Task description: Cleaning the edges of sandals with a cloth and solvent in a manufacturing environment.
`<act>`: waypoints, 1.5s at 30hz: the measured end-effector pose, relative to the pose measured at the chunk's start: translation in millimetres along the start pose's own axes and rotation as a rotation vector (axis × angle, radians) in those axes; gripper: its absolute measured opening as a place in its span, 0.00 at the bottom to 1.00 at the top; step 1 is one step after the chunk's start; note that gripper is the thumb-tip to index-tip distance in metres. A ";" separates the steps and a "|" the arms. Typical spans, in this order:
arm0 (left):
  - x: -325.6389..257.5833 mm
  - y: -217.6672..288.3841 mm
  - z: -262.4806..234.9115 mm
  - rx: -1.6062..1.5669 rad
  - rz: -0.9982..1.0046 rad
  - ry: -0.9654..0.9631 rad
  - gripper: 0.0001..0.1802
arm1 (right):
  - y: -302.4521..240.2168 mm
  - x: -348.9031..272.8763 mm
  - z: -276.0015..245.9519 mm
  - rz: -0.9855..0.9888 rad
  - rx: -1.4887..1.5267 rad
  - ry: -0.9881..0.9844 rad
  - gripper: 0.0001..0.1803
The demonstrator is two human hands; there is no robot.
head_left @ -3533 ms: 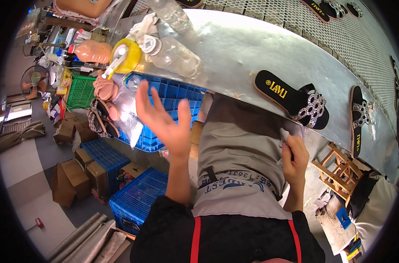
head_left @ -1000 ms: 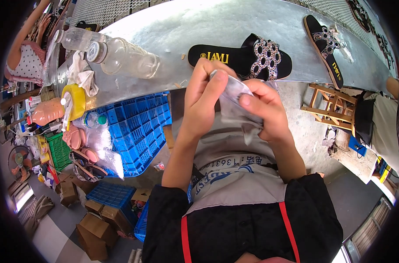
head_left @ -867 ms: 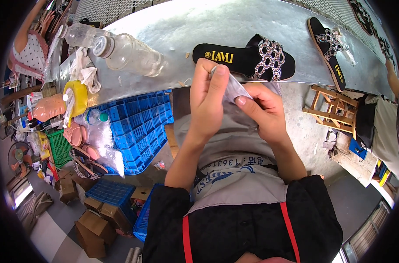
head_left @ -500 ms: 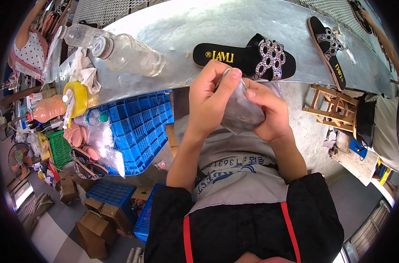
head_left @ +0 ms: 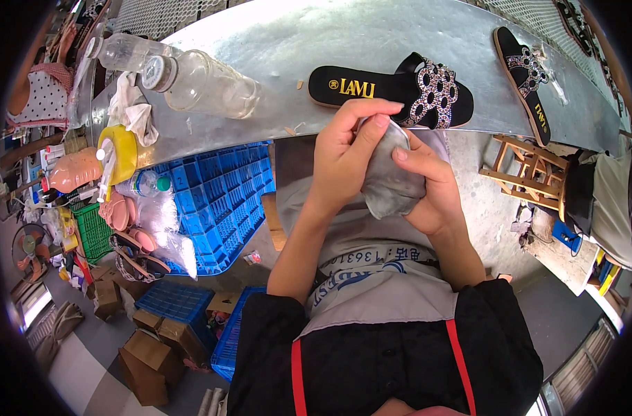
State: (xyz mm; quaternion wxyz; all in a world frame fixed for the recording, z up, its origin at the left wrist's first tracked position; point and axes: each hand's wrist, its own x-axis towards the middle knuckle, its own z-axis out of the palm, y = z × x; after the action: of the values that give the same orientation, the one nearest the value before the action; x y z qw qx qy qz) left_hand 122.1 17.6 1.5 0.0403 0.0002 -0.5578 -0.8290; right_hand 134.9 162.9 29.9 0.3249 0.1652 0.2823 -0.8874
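Note:
A smudged grey cloth (head_left: pixel 394 175) hangs between my hands, just in front of the metal table's near edge. My left hand (head_left: pixel 344 154) pinches its upper end between thumb and fingers. On the other side my right hand (head_left: pixel 432 182) is closed around the cloth, thumb on top, its other fingers partly hidden behind. Beyond my hands a black sandal (head_left: pixel 392 89) with a jewelled, ringed strap lies on its sole, toe to the right. Its mate, a second sandal (head_left: pixel 524 80), rests farther right on the table, apart from both hands.
Two clear plastic bottles (head_left: pixel 208 87) lie on the metal table (head_left: pixel 281 35) at left, near a white rag (head_left: pixel 132 107) and a yellow tape roll (head_left: pixel 125 156). Below stands a blue crate (head_left: pixel 219 208) with pink sandals beside it. A wooden stool (head_left: pixel 527 173) is at right.
The grey cloth has turned more upright and hangs looser between my hands. My left hand has shifted slightly right, its index finger now stretched over the cloth's top.

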 end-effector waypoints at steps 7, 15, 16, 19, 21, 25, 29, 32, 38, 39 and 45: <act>-21.9 4.4 -6.0 0.588 0.401 -0.064 0.12 | 1.7 -4.4 -1.9 0.038 0.133 -0.051 0.17; -21.6 4.9 -4.9 0.700 0.370 -0.082 0.07 | -2.2 -3.3 -1.6 -0.062 0.067 -0.041 0.17; -21.8 8.1 -3.5 0.715 0.318 -0.056 0.06 | 0.8 -1.4 -1.2 -0.114 -0.016 0.008 0.17; -22.2 15.5 1.2 0.763 0.294 -0.012 0.05 | 12.6 12.0 -9.2 -0.560 -0.549 0.077 0.14; -21.8 21.9 2.9 0.748 0.269 0.007 0.06 | 12.7 14.8 -1.1 -0.683 -0.783 0.110 0.14; -36.2 45.9 6.6 0.472 0.035 -0.049 0.14 | 1.8 21.0 11.1 -1.115 -1.288 0.043 0.11; -44.2 67.0 -2.4 0.482 0.126 -0.216 0.28 | 7.8 14.5 25.9 -1.210 -1.273 -0.029 0.08; -59.7 77.7 -0.9 0.789 0.263 -0.136 0.34 | 4.9 18.2 31.0 -1.129 -1.183 -0.069 0.08; -56.1 93.4 -59.4 0.881 0.711 0.436 0.50 | -11.2 25.6 37.8 -1.012 -0.835 -0.002 0.11; -34.5 81.8 -70.0 0.918 0.657 0.604 0.54 | -9.7 26.5 36.5 -1.020 -0.837 0.003 0.11; 32.7 64.2 -123.4 0.830 0.420 0.534 0.53 | 0.8 23.1 42.3 -0.841 -0.918 -0.093 0.15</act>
State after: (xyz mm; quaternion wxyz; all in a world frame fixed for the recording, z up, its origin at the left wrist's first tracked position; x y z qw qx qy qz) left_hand 99.4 -122.7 15.7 0.3423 0.1154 -0.7969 -0.4841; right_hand 113.8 125.5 51.9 -0.0027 -0.1553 0.6614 -0.7338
